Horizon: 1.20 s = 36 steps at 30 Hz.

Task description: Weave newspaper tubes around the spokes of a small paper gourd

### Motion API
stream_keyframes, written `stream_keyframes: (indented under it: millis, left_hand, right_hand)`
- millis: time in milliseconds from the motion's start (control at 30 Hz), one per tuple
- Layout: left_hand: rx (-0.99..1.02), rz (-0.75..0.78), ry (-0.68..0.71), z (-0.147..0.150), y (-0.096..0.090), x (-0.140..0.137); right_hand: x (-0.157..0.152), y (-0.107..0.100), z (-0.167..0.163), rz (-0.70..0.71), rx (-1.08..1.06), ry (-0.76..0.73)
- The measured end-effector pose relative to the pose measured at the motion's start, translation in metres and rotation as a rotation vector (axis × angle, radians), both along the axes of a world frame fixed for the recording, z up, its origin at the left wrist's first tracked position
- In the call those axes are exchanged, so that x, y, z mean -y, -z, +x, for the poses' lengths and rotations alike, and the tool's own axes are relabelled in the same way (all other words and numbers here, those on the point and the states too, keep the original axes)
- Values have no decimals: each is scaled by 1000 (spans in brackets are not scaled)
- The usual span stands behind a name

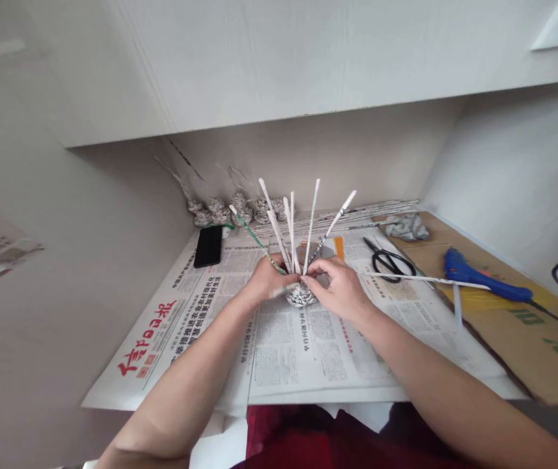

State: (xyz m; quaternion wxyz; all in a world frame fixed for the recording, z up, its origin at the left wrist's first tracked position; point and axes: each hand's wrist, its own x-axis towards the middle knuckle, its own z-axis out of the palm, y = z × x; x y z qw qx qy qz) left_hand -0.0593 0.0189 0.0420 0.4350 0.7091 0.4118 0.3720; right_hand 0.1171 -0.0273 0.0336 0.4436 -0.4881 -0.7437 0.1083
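Observation:
A small round piece woven from rolled newspaper (302, 295) stands between my hands, with several upright paper sticks (311, 225) fanning out of its top. My left hand (273, 279) grips its left side near the base of a green-tinted stick. On the other side, my right hand (334, 283) has thumb and fingers pinched at the woven rim. A long thin paper strip (425, 279) runs out to the right from behind my right hand. The fingers cover part of the weave, so its far side is hidden.
Newspaper sheets (279, 352) cover the table. Black scissors (390, 262) and a blue glue gun (484, 277) on cardboard (542, 352) lie at right. A phone (208, 246), woven pieces (239, 207) and paper sticks (357, 216) lie further back. A panel (279, 65) overhangs the table.

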Motion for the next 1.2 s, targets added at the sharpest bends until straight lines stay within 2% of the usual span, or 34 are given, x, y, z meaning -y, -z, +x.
stream_keyframes:
  millis: [67,200,433,700,833,967,1100,1200]
  left_hand:
    - [12,18,15,1,-1,1]
    - [28,32,-7,1,-2,2]
    - [-63,44,10,-1,-4,2]
    - [-89,33,-28,-1,-2,2]
    - [-139,96,-84,1,2,3]
    - [-195,134,-99,2,4,4]
    - [-207,164,-60,0,3,4]
    - [-166,201,52,-3,-2,4]
  right_hand:
    - [0,1,-1,14,-26,-3]
    - [0,5,-4,-68,-100,-49]
    - [0,7,-8,-68,-96,22]
    - [-8,15,-8,-213,-324,5]
    - [-11,17,-6,-240,-316,-15]
    - [-8,10,-2,-221,-270,-35]
    - [-8,6,3,-188,-250,-62]
    - [-11,9,4,-212,-269,-78]
